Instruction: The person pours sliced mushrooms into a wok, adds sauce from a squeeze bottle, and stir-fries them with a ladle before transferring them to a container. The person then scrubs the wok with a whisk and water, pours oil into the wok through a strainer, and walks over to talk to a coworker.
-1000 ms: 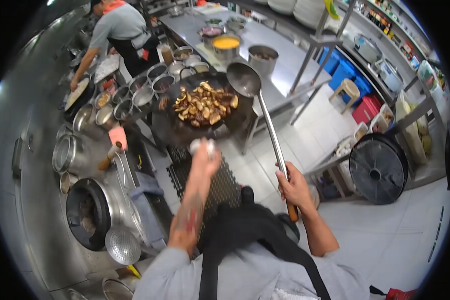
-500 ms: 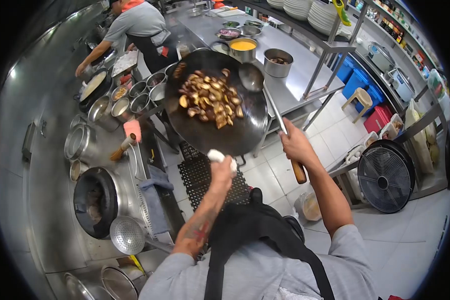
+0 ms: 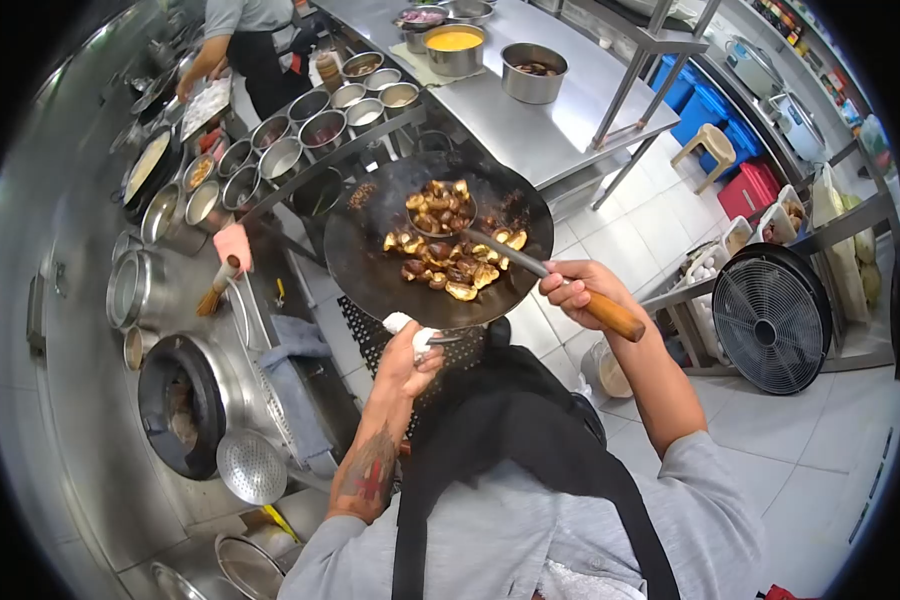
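My left hand (image 3: 408,362) is closed around the handle of a dark wok (image 3: 355,255), with a folded white cloth (image 3: 398,322) in the grip. The wok hangs in front of me over the floor, tipped so its inside shows. Browned pieces that look like cut mushrooms (image 3: 460,272) lie in it. In my right hand (image 3: 585,290) is a ladle (image 3: 510,252), gripped by its wooden-ended handle. Its bowl rests among the pieces in the wok and is heaped with some of them.
To the left runs a steel cooking counter with a second wok (image 3: 150,405), a perforated skimmer (image 3: 253,467), a brush (image 3: 218,287) and several metal pots. A steel table (image 3: 590,105) bears a pot of yellow liquid (image 3: 454,40). Rightward stands a fan (image 3: 770,320). A co-worker (image 3: 260,60) is at the far left.
The wok has come down and nearer to me. The ladle has swung from beside its rim into it and scooped up some pieces. My view has tilted lower.
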{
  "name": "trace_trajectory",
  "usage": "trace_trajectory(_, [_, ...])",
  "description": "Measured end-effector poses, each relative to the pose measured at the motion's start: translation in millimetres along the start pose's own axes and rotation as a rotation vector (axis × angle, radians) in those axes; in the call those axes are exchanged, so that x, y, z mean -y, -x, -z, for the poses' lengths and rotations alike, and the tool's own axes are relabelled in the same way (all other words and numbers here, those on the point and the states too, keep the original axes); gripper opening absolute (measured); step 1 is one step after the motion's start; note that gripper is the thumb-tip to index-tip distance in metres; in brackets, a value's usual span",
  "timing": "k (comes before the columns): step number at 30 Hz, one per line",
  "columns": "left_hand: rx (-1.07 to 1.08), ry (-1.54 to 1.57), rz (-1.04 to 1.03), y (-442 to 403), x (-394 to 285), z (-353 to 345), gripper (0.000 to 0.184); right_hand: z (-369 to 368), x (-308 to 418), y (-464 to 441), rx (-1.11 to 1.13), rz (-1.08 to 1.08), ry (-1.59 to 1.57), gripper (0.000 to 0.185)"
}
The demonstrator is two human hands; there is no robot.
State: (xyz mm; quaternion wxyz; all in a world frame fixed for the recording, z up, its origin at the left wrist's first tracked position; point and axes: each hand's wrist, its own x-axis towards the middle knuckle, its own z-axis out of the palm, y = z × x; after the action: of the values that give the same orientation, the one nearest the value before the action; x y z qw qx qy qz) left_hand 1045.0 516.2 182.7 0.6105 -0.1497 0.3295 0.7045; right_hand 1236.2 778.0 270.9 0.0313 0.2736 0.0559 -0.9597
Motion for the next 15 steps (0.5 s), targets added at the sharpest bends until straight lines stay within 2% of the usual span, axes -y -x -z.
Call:
trace_trajectory(3, [0.029, -0.037, -0.030, -26.1, -16.0, -23.6, 0.016, -13.7, 54.6, 10.8, 0.066, 0.043, -0.018, 0.014])
trace_trajectory(5, [0.023, -0.057, -0.063, -47.9, -26.4, -41.8, 0.014, -29.4, 99.6, 16.6, 0.067, 0.119, 0.071, 0.024])
trace_trajectory(9, [0.053, -0.077, -0.113, -84.4, -51.8, -81.1, 0.012, -45.8, 203.5, 8.5, 0.097, 0.307, 0.231, 0.023])
trace_trajectory(11, [0.065, -0.073, -0.115, -96.6, -62.4, -93.1, 0.011, -72.2, 235.8, 0.5, -0.092, 0.546, 0.412, 0.015])
trace_trajectory(12, [0.050, -0.109, -0.124, -98.7, -65.4, -101.9, 0.012, -75.0, 255.9, -11.5, -0.231, 0.630, 0.646, 0.014])
trace_trajectory(13, [0.032, -0.142, -0.135, -99.8, -67.5, -107.7, 0.013, -72.7, 275.4, -28.0, -0.374, 0.706, 0.881, 0.018])
trace_trajectory(14, [0.033, -0.092, -0.135, -100.6, -69.8, -110.5, 0.012, -68.6, 291.1, -45.8, -0.558, 0.748, 1.191, 0.035])
trace_trajectory(15, [0.033, -0.095, -0.135, -103.1, -71.6, -109.9, 0.012, -68.3, 302.1, -60.4, -0.803, 0.737, 1.595, 0.038])
